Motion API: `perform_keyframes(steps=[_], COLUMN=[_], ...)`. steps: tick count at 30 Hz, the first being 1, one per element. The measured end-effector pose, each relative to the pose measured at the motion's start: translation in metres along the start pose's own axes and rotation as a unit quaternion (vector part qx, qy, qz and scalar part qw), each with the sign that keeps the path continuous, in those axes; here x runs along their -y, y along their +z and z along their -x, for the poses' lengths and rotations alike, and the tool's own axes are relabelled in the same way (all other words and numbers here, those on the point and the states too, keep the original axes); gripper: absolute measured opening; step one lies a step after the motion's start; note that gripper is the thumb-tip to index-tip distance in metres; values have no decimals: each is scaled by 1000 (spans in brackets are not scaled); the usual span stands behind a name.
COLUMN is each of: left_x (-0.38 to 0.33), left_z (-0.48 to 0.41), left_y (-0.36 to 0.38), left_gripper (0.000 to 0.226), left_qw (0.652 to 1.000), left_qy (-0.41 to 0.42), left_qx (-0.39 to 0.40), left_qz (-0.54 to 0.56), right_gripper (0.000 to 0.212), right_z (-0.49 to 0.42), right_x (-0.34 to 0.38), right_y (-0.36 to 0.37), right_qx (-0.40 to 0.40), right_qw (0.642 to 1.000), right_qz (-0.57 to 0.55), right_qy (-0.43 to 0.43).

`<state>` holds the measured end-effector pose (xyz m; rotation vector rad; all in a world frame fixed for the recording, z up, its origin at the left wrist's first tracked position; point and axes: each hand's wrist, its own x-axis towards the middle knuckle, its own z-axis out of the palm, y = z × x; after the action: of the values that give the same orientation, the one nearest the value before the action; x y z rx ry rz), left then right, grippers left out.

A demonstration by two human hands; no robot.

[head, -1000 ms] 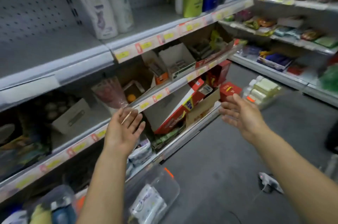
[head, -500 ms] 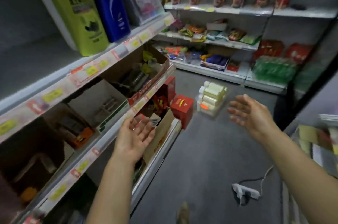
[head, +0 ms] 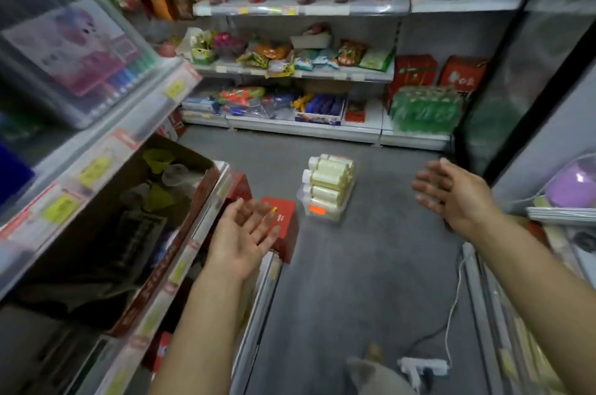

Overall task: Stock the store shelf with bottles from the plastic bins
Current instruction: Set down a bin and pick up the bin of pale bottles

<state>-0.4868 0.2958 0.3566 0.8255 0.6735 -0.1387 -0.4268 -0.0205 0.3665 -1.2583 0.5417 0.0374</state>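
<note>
A clear plastic bin (head: pixel 345 201) stands on the grey aisle floor ahead, filled with several pale yellow bottles (head: pixel 329 175) with white caps lying on their sides. My left hand (head: pixel 243 233) is open, palm up, fingers spread, in front of the left shelf edge (head: pixel 193 252) and short of the bin. Over on the right, my right hand (head: pixel 454 194) is also open and empty, level with the bin. Neither hand touches anything.
A red box (head: pixel 283 227) sits on the floor by the left shelf base. Stocked shelves (head: pixel 300 133) close the aisle's far end, with green bottle packs (head: pixel 422 110) at right. A white power strip (head: pixel 422 367) and cable lie on the floor near my foot.
My view has swung right from the left shelving to the aisle, and the bin of bottles is now straight ahead and nearer. Both hands stay open and raised.
</note>
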Motion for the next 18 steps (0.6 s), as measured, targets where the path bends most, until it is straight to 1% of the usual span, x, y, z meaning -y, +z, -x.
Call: perform_keyframes(steps=[7, 11, 14, 18], left_x=[-12, -13, -16, -29], left_z=[-137, -223, -279, -335], left_y=[102, 175, 224, 248], left_gripper=[27, 25, 26, 26], left_qw=[1000, 998, 995, 991], left_qy=[-13, -39, -55, -51], left_qx=[2, -24, -29, -64], left_qz=[16, 52, 81, 110], right_gripper=[22, 20, 20, 19], right_z=[-148, -246, -319, -403], right_x=[45, 78, 101, 124], right_y=[-4, 10, 26, 64], right_qx=[-23, -3, 16, 49], right_qw=[999, 998, 996, 991], right_qz=[21, 47, 70, 106], right_qy=[13, 36, 50, 71])
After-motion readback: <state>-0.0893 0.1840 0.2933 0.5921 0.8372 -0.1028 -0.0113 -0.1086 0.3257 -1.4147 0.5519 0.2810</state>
